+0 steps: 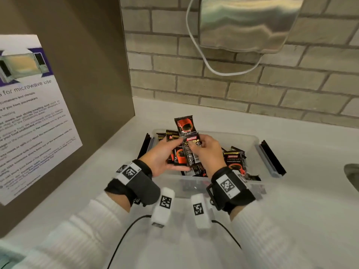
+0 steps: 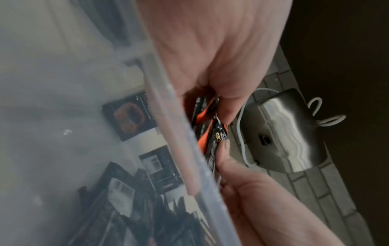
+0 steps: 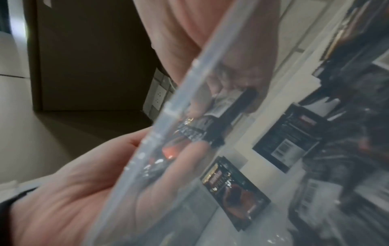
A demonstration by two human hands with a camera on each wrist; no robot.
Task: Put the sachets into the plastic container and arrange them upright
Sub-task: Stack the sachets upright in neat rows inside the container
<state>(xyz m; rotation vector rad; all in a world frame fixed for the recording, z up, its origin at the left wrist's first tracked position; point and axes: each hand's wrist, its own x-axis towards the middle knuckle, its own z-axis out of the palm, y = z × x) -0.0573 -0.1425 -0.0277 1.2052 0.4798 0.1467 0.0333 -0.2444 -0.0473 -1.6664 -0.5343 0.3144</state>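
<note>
A clear plastic container stands on the white counter. Several black sachets with an orange cup print stand at its back left; others lie loose at the right. Above the container, my left hand cups a small bunch of sachets from below. My right hand pinches one sachet on top of that bunch, thumb in front. Another sachet sticks up behind; which hand holds it is unclear. In the left wrist view the sachets show past the container rim.
A brown cabinet panel with a microwave notice stands close on the left. A metal hand dryer with a white cable hangs on the brick wall. Black lid clips flank the container. A sink edge shows at the right.
</note>
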